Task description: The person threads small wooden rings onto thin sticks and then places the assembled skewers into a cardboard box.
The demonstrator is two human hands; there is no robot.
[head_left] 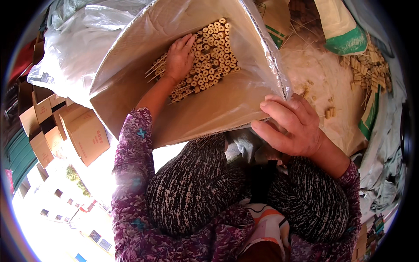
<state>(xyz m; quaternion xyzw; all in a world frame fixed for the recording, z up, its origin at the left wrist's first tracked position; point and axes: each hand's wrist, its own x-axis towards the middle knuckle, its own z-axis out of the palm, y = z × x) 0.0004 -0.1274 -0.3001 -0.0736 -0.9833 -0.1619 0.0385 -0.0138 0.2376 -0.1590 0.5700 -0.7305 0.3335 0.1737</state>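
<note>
A cardboard box [196, 121], lined with clear plastic film [163, 22], leans open toward me above my knees. Inside lie rows of thin sticks with tan, ring-shaped ends [212, 61], packed close together. My left hand [180, 57] reaches in and rests on the left part of these sticks, its fingers stretched over them; what lies under the palm is hidden. At the box's near right corner, my right hand [293, 124] grips the rim and the film, fingers bent over the edge and the thumb lower.
More cardboard boxes [88, 136] are stacked at the left, below a large clear plastic bag [83, 48]. On the right, loose tan pieces [369, 70] are heaped beside a tan-and-green sack [342, 30]. Scattered sticks lie near the top.
</note>
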